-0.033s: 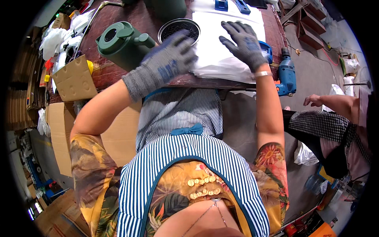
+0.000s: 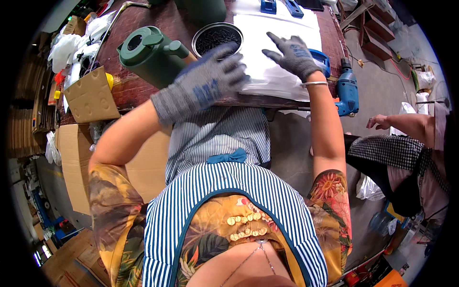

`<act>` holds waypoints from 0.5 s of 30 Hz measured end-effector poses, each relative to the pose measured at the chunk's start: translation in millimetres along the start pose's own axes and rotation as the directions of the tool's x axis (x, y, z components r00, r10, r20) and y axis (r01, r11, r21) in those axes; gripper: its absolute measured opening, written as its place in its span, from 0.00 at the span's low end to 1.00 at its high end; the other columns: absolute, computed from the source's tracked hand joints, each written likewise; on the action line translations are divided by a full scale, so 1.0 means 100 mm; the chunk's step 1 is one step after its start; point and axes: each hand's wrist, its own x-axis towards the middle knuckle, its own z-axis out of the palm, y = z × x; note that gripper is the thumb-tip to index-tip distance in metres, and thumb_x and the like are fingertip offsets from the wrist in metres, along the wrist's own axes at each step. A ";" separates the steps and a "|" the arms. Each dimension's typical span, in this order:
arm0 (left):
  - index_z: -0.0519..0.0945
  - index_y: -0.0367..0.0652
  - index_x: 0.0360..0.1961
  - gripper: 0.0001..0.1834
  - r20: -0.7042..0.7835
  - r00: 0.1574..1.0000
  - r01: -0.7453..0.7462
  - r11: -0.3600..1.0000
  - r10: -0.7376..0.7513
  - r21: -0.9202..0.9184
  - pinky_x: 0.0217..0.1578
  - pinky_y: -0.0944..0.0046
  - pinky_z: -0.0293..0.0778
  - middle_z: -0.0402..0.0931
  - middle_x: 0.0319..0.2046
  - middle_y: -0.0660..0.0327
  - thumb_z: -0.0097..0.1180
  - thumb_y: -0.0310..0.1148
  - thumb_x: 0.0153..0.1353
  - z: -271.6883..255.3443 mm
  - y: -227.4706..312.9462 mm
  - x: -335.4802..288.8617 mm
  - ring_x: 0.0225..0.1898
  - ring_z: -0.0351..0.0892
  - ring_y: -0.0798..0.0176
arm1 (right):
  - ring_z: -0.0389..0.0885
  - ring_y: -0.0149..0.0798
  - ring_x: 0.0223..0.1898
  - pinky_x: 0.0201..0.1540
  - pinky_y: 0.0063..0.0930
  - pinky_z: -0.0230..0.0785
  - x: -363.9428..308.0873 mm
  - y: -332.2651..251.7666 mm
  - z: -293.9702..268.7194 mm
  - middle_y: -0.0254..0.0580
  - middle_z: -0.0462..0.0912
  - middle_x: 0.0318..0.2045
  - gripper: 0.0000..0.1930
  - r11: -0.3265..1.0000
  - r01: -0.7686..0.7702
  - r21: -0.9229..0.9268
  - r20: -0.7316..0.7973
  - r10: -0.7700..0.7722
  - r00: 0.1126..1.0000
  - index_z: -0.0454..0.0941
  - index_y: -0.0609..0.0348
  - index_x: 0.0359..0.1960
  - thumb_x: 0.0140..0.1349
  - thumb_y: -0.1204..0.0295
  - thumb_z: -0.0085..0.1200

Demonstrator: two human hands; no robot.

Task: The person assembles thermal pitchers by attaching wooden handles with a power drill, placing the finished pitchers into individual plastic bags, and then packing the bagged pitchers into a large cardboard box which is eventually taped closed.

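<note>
My left hand [image 2: 203,81], in a grey knit glove, hovers by the table's front edge. Its fingers are apart and I see nothing in them. Just beyond it stands a round metal-rimmed bowl [image 2: 197,44] of small black pieces that look like screws. Left of that hand, a dark green jug [image 2: 155,60] with a lid and side handle leans on the table. My right hand [image 2: 295,56], gloved alike, is over a stack of white sheets [image 2: 267,79], fingers stretched out and nothing visible in them. Whether it touches the sheets I cannot tell.
A blue power drill [image 2: 347,91] lies at the table's right edge, beside a blue tool or holder [image 2: 321,62]. More green containers [image 2: 205,12] stand at the back. Cardboard [image 2: 91,95] is at the left edge. Another person's hand [image 2: 377,121] shows at right.
My left hand has shifted slightly right and toward me, uncovering more of the bowl. My right hand has moved slightly, its fingers now pointing more to the left.
</note>
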 end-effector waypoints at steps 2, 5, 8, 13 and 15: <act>0.74 0.56 0.60 0.29 -0.146 0.986 0.043 0.973 -0.077 -0.226 0.71 0.44 0.55 0.70 0.57 0.60 0.61 0.43 0.55 0.03 0.19 -0.03 0.66 0.63 0.54 | 0.84 0.52 0.43 0.50 0.44 0.72 -0.17 -0.04 0.07 0.50 0.86 0.37 0.26 0.998 -0.009 0.065 0.227 -0.006 0.974 0.80 0.48 0.54 0.65 0.44 0.50; 0.71 0.49 0.63 0.33 -0.144 0.930 0.256 0.875 -0.339 -0.411 0.69 0.46 0.57 0.70 0.58 0.57 0.62 0.44 0.56 0.12 0.38 -0.17 0.66 0.64 0.52 | 0.84 0.51 0.41 0.51 0.43 0.73 -0.85 -0.47 -0.12 0.52 0.86 0.37 0.27 0.994 0.076 0.075 0.227 -0.091 0.970 0.79 0.48 0.56 0.61 0.46 0.55; 0.68 0.45 0.65 0.35 -0.190 0.855 0.294 0.753 -0.482 -0.589 0.67 0.46 0.58 0.65 0.64 0.53 0.63 0.43 0.56 0.44 0.59 0.09 0.68 0.61 0.48 | 0.85 0.50 0.41 0.54 0.41 0.73 -1.21 -0.31 0.31 0.50 0.85 0.35 0.26 0.925 0.169 0.342 0.231 -0.257 0.938 0.80 0.47 0.54 0.60 0.47 0.58; 0.71 0.48 0.62 0.35 -0.110 0.910 0.272 0.775 -0.400 -0.571 0.68 0.43 0.57 0.61 0.67 0.53 0.65 0.45 0.53 0.90 1.04 0.16 0.69 0.58 0.46 | 0.83 0.44 0.43 0.50 0.42 0.72 -0.48 -0.52 -0.38 0.42 0.84 0.35 0.25 0.916 -0.114 0.385 -0.188 0.198 0.962 0.81 0.51 0.41 0.55 0.44 0.62; 0.71 0.48 0.61 0.33 -0.135 0.919 0.233 0.784 -0.371 -0.575 0.68 0.43 0.58 0.62 0.66 0.53 0.64 0.44 0.54 0.94 1.10 0.11 0.69 0.59 0.45 | 0.79 0.47 0.46 0.52 0.44 0.70 -0.31 -0.40 0.06 0.39 0.82 0.39 0.23 0.991 -0.072 0.111 0.044 0.068 0.997 0.80 0.50 0.40 0.53 0.46 0.65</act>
